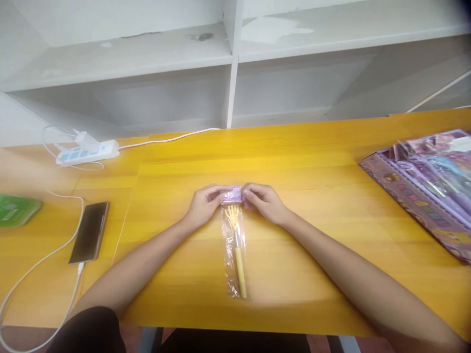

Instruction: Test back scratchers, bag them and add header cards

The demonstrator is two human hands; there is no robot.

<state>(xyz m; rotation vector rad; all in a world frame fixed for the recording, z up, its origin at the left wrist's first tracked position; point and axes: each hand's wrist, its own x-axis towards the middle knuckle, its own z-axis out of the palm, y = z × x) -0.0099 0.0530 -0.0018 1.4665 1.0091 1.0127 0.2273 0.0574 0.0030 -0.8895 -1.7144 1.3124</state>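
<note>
A narrow clear plastic bag (pixel 232 255) lies on the yellow wooden table (pixel 312 196), pointing toward me. Inside it is a yellow back scratcher (pixel 238 255) with a small claw head at the far end. A purple header card (pixel 232 194) closes the bag's far end. My left hand (pixel 204 203) pinches the card's left side, and my right hand (pixel 263 200) pinches its right side. Both hands rest on the table, fingers curled round the card.
A phone (pixel 89 231) on a white charging cable lies at the left. Beside it is a green packet (pixel 16 209). A white power strip (pixel 88 151) sits at the back left. Purple toy packaging (pixel 427 186) lies at the right. White shelving (pixel 231 73) stands behind the table.
</note>
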